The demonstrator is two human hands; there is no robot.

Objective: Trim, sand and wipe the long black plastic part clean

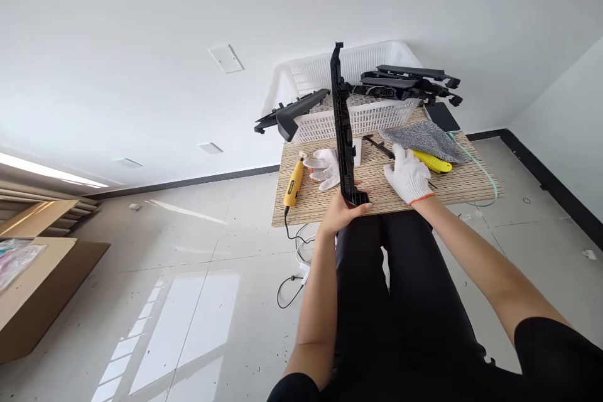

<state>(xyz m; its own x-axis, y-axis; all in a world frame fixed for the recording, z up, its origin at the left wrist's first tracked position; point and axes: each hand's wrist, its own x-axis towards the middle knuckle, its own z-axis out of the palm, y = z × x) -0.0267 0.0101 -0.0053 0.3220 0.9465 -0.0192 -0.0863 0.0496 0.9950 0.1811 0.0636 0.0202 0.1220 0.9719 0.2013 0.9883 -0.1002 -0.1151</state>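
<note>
My bare left hand grips the lower end of a long black plastic trim piece, which stands nearly upright above the table's front edge. My right hand, in a white knit glove with an orange cuff, is low over the tabletop. Its fingers close on a slim dark tool, whose middle is hidden under the palm. Just beyond that hand lies a yellow-handled cutter, partly under a grey cloth. An unworn white glove rests left of the trim piece, beside a yellow rotary tool.
A white plastic basket stands at the table's back, with black trim pieces jutting over its right side and another trim piece over its left. Behind the cloth is a dark flat object. Cables hang below the striped table.
</note>
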